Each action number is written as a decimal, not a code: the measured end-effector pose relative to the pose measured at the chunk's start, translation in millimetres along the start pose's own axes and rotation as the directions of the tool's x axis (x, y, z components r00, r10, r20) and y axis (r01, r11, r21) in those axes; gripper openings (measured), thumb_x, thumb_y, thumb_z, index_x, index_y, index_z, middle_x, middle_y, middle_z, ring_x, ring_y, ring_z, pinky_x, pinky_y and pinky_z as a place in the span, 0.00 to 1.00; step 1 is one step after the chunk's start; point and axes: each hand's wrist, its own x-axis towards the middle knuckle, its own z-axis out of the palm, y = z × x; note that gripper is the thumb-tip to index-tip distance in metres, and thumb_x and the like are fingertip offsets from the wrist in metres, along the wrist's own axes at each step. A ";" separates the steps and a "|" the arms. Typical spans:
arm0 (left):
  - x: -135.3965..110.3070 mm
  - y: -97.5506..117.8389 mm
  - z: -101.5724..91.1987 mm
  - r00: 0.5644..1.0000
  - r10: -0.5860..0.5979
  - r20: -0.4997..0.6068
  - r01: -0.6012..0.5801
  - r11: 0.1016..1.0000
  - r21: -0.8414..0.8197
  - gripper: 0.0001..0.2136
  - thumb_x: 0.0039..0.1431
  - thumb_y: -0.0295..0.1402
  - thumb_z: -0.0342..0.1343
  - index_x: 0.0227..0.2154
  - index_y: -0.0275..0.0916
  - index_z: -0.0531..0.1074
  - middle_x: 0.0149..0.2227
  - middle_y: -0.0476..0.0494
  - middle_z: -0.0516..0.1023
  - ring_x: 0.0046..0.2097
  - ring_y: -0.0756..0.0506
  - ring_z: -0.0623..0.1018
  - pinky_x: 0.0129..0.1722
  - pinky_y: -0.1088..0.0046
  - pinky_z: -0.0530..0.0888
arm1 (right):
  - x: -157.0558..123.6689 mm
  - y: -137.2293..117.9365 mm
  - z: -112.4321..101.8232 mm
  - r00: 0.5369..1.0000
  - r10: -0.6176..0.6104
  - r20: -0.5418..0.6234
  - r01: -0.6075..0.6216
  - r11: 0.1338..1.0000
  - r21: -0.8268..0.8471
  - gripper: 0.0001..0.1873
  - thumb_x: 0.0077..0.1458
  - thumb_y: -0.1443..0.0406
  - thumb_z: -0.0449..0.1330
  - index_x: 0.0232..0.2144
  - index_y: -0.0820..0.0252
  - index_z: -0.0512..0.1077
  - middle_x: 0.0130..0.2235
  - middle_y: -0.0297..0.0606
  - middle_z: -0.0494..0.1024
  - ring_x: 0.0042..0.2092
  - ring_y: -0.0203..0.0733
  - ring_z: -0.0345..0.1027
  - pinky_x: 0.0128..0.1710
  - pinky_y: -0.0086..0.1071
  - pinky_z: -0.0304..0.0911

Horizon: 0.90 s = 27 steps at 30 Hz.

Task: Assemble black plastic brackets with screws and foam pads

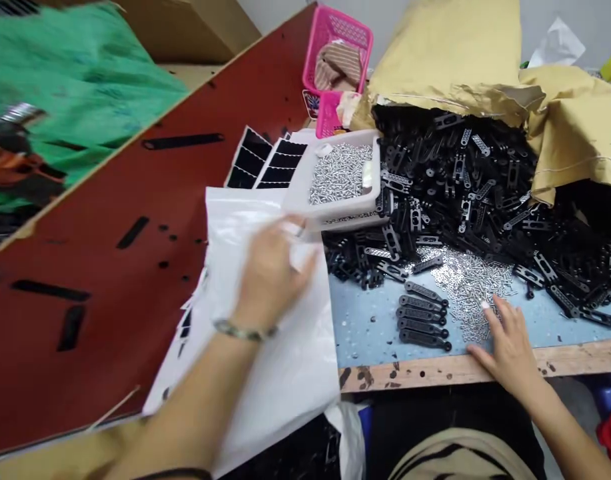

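My left hand (272, 273), blurred by motion, lies on a white plastic bag (265, 347), its fingers bunched near the bag's upper edge. My right hand (510, 350) rests with spread fingers on the blue tabletop (365, 320), touching the edge of a heap of loose silver screws (465, 293). Several black slotted bars (422, 323) lie in a neat row left of that hand. Behind them is a large pile of black perforated links (460, 187). A white tray of silver screws (340, 177) stands just beyond my left hand.
A dark red board (135, 200) with black slots and holes fills the left side. Green cloth (70, 87) lies beyond it. Sheets of black pads (265, 160) sit near the tray. A tan sack (485, 73) spills the links, and a pink basket (335, 53) stands behind.
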 end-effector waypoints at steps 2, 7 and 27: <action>-31.6 22.7 24.8 0.970 0.139 0.201 -0.147 0.989 0.025 0.25 0.58 0.48 0.55 0.56 0.43 0.65 0.61 0.42 0.62 0.62 0.36 0.61 0.62 0.50 0.58 | 4.2 0.3 12.9 0.994 -0.066 0.088 0.074 0.994 -0.085 0.32 0.57 0.49 0.55 0.59 0.56 0.59 0.64 0.53 0.56 0.64 0.64 0.47 0.58 0.65 0.47; -83.1 62.3 94.2 0.820 0.201 0.536 -0.270 0.961 0.054 0.40 0.53 0.55 0.55 0.65 0.42 0.51 0.68 0.35 0.46 0.68 0.30 0.45 0.63 0.43 0.52 | 33.2 -0.4 23.5 0.984 -0.079 0.160 0.103 0.984 -0.146 0.33 0.59 0.47 0.51 0.61 0.57 0.59 0.66 0.50 0.51 0.67 0.63 0.40 0.60 0.63 0.43; 18.5 140.8 190.1 0.862 0.266 0.433 -0.303 0.953 0.018 0.05 0.60 0.28 0.54 0.37 0.38 0.73 0.40 0.40 0.73 0.45 0.40 0.72 0.44 0.61 0.70 | 88.8 55.7 12.5 0.994 0.087 -0.063 -0.087 0.996 0.007 0.16 0.62 0.61 0.49 0.45 0.63 0.71 0.41 0.48 0.73 0.43 0.49 0.67 0.43 0.40 0.63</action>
